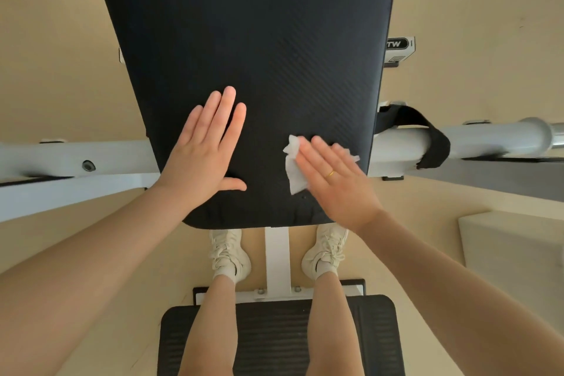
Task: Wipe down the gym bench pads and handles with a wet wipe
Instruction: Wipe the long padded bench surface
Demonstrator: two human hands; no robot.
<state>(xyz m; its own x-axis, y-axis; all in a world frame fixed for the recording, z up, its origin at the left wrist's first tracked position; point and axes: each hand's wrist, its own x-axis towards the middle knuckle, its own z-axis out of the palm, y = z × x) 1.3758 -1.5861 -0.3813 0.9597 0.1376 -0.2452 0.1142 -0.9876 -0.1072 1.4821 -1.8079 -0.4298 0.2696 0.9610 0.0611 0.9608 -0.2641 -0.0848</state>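
The right hand (pixel 332 175) covered most of the wet wipe (pixel 293 166). The back pad (pixel 244 40) ran off at twelve o'clock; the seat pad (pixel 274 342) at six.

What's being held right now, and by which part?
The right hand presses a white wipe flat on the black pad, covering its right part. The left hand holds nothing.

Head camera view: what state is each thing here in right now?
Back pad: bare, both hands resting on its near end.
Wet wipe: crumpled, pressed flat onto the pad.
Right hand: open, fingers on the wipe.
Left hand: open, flat, empty.
Black strap: looped around the white bar.
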